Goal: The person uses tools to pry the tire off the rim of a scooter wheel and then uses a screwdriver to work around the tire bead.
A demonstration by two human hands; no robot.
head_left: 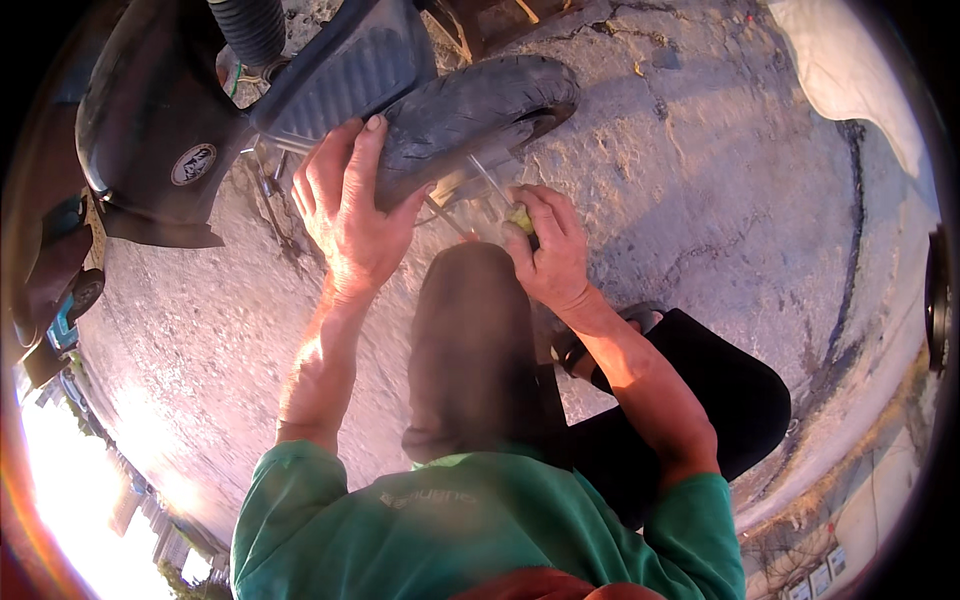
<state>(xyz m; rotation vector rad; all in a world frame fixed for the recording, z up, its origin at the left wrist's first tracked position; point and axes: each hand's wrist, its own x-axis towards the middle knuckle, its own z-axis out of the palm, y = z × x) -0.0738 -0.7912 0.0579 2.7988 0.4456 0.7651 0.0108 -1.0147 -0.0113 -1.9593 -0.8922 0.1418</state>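
Observation:
A black scooter tyre [470, 105] lies tilted in front of me, its tread facing away and up. My left hand [350, 205] grips its near left end, with fingers over the tread and the thumb along the side. My right hand [548, 240] is closed around the yellow-green handle [520, 218] of a screwdriver. The screwdriver's metal shaft [488, 178] reaches up to the tyre's near edge; its tip is hidden there. Beside my left thumb a second thin metal rod [446, 217] slants from the tyre toward my knee. The wheel rim is mostly hidden.
The dark scooter body [165, 130] and its ribbed footboard [350, 75] stand at the upper left, close to my left hand. Rough concrete ground [700, 200] spreads around. Pale cloth [850, 70] hangs at the upper right. My bent knee [470, 330] is just below the tyre.

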